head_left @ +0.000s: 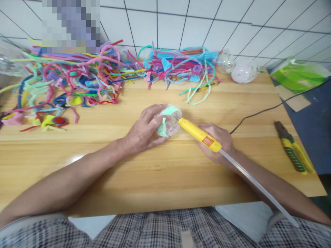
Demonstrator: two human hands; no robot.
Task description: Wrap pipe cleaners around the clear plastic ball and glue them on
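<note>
A clear rounded plastic piece (173, 126) with mint-green fuzzy strips on it sits in my left hand (144, 129), whose fingers wrap round its left side. My right hand (216, 139) is closed around a yellow glue gun (199, 133). The gun's metal tip points left and meets, or almost meets, the plastic piece's right side; actual contact is hard to tell. From the gun's back end a long whitish glue stick runs down over my right forearm.
Piles of colourful pipe cleaners (90, 75) line the table's back (144, 179). Clear plastic balls (244, 71) stand at the back right, near a green bag (300, 75). Green-and-yellow pliers (291, 148) lie at the right edge. A black cord (261, 112) crosses from the right.
</note>
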